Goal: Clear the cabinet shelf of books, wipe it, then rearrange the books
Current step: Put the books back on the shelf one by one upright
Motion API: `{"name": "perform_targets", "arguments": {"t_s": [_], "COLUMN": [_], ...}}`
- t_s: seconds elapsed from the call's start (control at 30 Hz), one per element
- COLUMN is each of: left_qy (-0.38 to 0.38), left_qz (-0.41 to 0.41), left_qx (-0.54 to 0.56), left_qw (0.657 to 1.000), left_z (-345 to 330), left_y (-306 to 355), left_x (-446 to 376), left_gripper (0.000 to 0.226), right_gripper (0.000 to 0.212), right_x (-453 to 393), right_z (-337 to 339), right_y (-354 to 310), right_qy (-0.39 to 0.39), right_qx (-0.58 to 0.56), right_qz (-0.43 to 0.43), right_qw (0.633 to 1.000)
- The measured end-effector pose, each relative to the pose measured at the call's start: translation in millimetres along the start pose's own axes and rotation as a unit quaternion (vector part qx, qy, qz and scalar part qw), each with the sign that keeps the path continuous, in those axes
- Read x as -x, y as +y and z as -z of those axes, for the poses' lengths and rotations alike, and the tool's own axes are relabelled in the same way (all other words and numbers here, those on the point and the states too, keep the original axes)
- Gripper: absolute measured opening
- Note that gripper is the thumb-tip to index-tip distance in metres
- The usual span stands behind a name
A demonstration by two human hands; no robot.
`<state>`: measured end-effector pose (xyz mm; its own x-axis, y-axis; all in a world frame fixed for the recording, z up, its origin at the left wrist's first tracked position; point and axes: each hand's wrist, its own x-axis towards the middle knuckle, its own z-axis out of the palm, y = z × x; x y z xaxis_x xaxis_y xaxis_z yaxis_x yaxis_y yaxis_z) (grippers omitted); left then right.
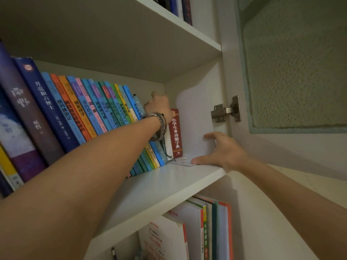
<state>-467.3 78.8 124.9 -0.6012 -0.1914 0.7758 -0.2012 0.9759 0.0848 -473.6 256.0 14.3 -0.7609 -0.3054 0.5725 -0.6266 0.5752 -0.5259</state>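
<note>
Books (97, 109) stand leaning in one row on the middle cabinet shelf (159, 186); readable spines include 月亮和六便士, 格列佛游记 and 名人传. Red dictionary (175, 133), 小学生多功能字典, ends the row. Left hand (159, 106) curls over the rightmost book tops. Right hand (223, 151), fingers spread, holds a white bookend (193, 119). One hinge (225, 111) visible.

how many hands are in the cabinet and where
2. The left hand reaches the book tops beside the red dictionary; the right hand holds the white bookend at the shelf's right end.
</note>
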Motion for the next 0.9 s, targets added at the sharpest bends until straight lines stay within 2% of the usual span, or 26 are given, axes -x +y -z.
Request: {"name": "perform_targets", "arguments": {"t_s": [0.23, 0.4, 0.53, 0.63, 0.9], "left_qy": [0.008, -0.019, -0.047, -0.055, -0.058], "left_qz": [-0.027, -0.039, -0.04, -0.037, -0.035], "left_qx": [0.0, 0.042, 0.079, 0.103, 0.131], "left_qw": [1.0, 0.998, 0.995, 0.992, 0.989], "left_z": [-3.2, 0.2, 2.9, 4.1, 3.3], "left_y": [-4.3, -5.3, -6.6, -7.7, -7.6], "left_x": [-1.1, -0.6, -1.3, -1.8, -1.9], "left_gripper": [0.037, 0.043, 0.039, 0.035, 0.034], "right_gripper": [0.099, 0.087, 0.092, 0.096, 0.102], "right_x": [-10.3, -11.5, -12.2, -15.2, -31.1], "right_z": [-7.0, -11.5, -12.5, -12.5, -8.3], "right_y": [-5.3, 4.5, 5.9, 6.1, 10.3], "right_qy": [-0.055, -0.011, 0.034, 0.042, 0.0], "right_qx": [-0.019, -0.136, -0.184, -0.161, -0.112], "right_qz": [0.024, 0.031, 0.048, 0.05, 0.061], "right_qw": [0.998, 0.99, 0.981, 0.985, 0.992]}}
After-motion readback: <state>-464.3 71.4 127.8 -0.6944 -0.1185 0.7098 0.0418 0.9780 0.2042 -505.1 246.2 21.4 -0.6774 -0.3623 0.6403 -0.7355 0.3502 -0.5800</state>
